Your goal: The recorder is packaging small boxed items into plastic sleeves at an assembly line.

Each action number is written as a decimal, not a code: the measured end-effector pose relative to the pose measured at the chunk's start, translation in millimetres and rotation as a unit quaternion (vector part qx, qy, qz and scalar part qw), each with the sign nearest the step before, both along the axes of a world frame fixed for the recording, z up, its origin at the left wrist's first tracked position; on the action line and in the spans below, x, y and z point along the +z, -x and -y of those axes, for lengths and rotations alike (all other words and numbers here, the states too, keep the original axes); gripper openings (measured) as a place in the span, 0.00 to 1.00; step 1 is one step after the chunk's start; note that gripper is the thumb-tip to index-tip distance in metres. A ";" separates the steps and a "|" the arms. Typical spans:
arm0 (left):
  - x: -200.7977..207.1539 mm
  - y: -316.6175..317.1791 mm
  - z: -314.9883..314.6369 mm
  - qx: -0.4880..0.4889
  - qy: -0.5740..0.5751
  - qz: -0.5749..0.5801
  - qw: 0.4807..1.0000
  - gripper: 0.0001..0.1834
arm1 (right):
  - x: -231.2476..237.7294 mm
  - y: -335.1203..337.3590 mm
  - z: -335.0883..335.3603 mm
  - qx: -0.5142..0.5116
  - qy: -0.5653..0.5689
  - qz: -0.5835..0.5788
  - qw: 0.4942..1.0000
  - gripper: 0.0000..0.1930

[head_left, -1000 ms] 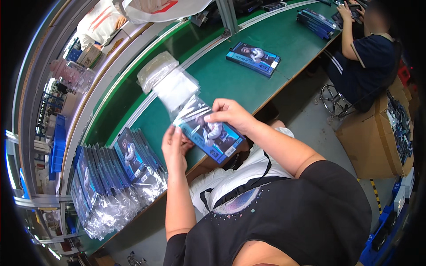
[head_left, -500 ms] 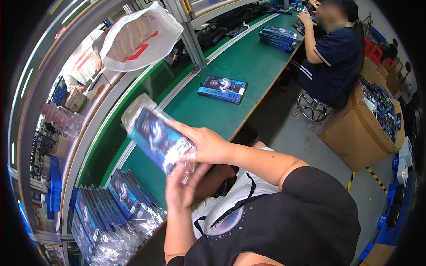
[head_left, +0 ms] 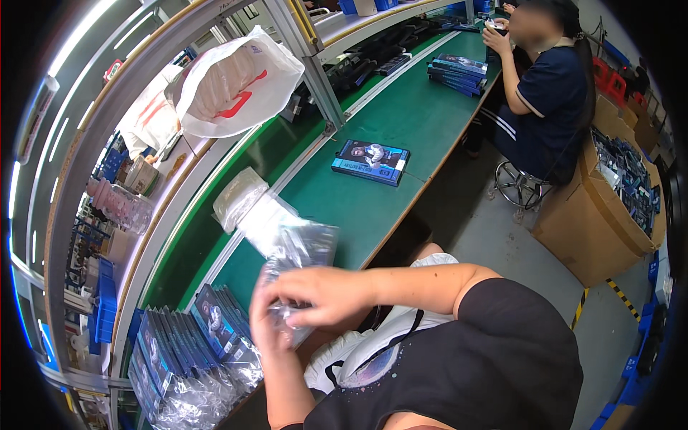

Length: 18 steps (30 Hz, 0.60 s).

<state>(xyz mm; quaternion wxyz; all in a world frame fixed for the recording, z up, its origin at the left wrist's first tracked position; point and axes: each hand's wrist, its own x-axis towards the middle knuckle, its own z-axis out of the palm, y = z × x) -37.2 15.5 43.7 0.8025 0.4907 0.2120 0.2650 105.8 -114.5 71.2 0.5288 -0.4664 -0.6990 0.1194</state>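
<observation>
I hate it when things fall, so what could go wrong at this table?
The clear plastic at the left hand and right hand might slip or crumple. The leaning bagged boxes could topple if bumped. The stack of boxes near the edge of the table might get knocked off.

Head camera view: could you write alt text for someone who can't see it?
A person's right hand and left hand meet at clear plastic by a green bench, partly hiding what they handle. Bagged boxes stand in rows at left; a lone blue box lies farther along, and a co-worker sits beyond.
</observation>
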 end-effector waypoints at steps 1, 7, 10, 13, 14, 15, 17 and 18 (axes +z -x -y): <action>24.4 -0.7 3.6 0.087 -0.030 0.024 0.995 0.23 | -0.9 -9.7 -3.7 -0.010 0.015 -0.053 0.998 0.25; 16.9 63.9 -61.1 0.290 -0.659 -0.297 0.627 0.28 | -27.3 -165.0 -24.5 -0.464 0.060 0.162 0.869 0.27; 4.6 77.5 -58.2 0.269 -0.619 -0.471 0.568 0.28 | -60.9 -219.8 -15.6 -0.551 0.196 0.214 0.782 0.41; 8.2 54.8 -52.2 0.294 -0.651 -0.386 0.583 0.24 | -73.7 -220.2 -7.0 -0.535 0.331 0.176 0.757 0.55; 11.3 39.6 -44.1 0.302 -0.703 -0.304 0.568 0.22 | -76.0 -206.5 -5.8 -0.525 0.319 0.192 0.765 0.56; 15.1 21.7 -31.9 0.290 -0.716 -0.235 0.590 0.16 | -76.7 -188.5 -1.9 -0.515 0.308 0.208 0.772 0.56; 19.8 -12.8 -12.0 0.197 -0.729 -0.168 0.634 0.11 | -74.9 -159.7 6.9 -0.467 0.233 0.203 0.829 0.53; 12.8 -26.6 -13.4 0.170 -0.744 -0.155 0.627 0.11 | -72.7 -143.8 9.0 -0.443 0.223 0.201 0.845 0.51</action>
